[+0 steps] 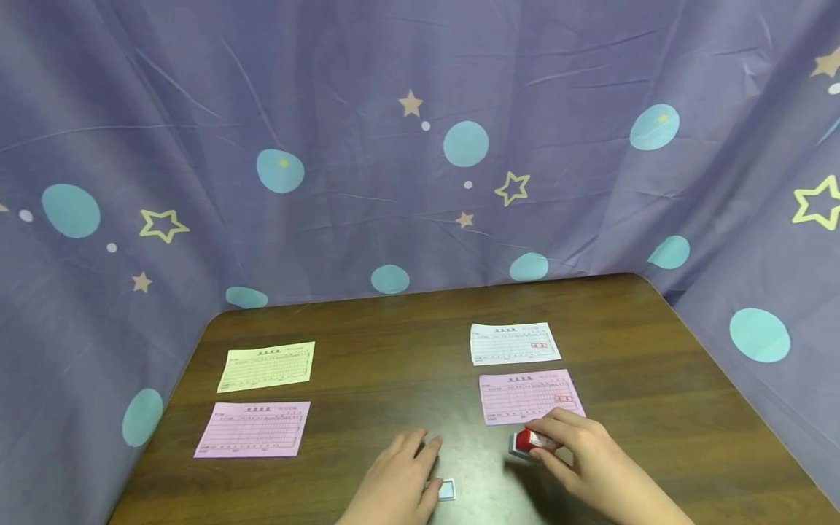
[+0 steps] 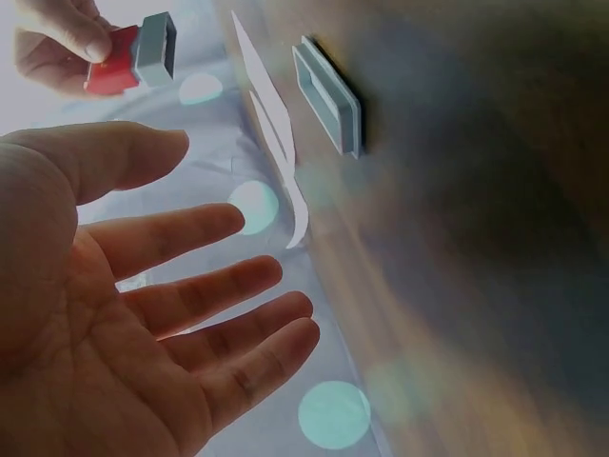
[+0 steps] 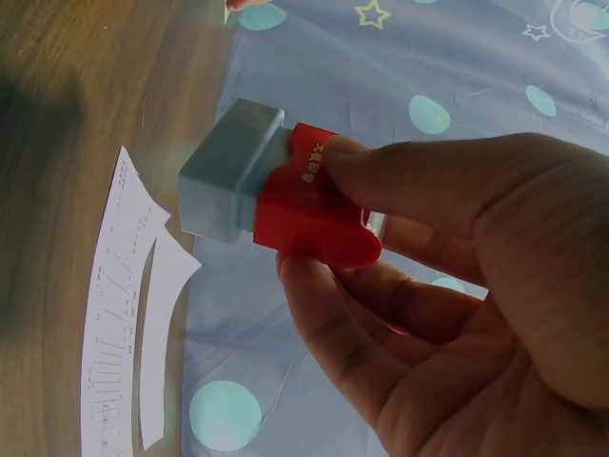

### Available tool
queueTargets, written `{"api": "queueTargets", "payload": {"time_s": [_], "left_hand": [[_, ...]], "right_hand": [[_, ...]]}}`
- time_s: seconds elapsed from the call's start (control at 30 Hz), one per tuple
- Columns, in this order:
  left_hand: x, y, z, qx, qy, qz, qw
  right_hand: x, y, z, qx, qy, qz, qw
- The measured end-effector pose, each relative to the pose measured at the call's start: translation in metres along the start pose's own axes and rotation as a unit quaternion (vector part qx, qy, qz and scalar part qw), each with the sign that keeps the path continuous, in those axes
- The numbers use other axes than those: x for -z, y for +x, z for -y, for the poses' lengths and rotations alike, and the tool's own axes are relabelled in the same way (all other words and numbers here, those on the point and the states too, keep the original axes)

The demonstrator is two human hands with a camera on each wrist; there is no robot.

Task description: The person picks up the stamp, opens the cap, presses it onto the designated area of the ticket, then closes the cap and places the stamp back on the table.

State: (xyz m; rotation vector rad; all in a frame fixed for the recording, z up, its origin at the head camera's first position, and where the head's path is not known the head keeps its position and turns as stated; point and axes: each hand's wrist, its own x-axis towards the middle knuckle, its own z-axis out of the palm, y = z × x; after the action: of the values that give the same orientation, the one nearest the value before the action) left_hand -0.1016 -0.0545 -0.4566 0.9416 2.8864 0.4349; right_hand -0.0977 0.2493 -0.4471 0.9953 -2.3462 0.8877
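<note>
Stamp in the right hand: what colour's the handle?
Red handle with small pale lettering; shows best in the right wrist view.

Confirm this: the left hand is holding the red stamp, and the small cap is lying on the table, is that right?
Not quite: the right hand holds the red stamp, as the head view shows. The small cap does lie on the table.
</note>
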Motion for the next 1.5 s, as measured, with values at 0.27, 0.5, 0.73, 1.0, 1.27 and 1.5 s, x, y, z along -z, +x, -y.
{"api": "queueTargets", "payload": {"time_s": [0.27,0.5,0.73,1.0,1.27,1.5], "left_hand": [[-0.002,-0.008,0.004,0.0,-0.005,-0.02,0.9998],[-0.004,-0.011,0.006,-0.002,-0.003,-0.034,0.9994],[-0.004,-0.014,0.009,0.003,0.001,-0.035,0.9994],[0.001,-0.013,0.011,0.011,-0.002,-0.024,0.9997],[0.003,-0.016,0.02,0.028,-0.002,-0.035,0.999],[0.007,-0.021,0.033,0.053,-0.022,-0.033,0.9978]], "right_hand": [[-0.001,0.0,0.002,-0.013,0.0,0.006,1.0],[-0.007,0.0,0.003,-0.009,0.011,0.002,1.0],[-0.008,0.001,0.005,-0.026,0.0,0.011,1.0],[-0.008,0.004,0.005,-0.016,0.0,0.007,1.0],[-0.008,0.007,0.006,-0.017,-0.006,0.01,1.0],[-0.009,0.008,0.006,-0.01,-0.008,0.007,1.0]]}}
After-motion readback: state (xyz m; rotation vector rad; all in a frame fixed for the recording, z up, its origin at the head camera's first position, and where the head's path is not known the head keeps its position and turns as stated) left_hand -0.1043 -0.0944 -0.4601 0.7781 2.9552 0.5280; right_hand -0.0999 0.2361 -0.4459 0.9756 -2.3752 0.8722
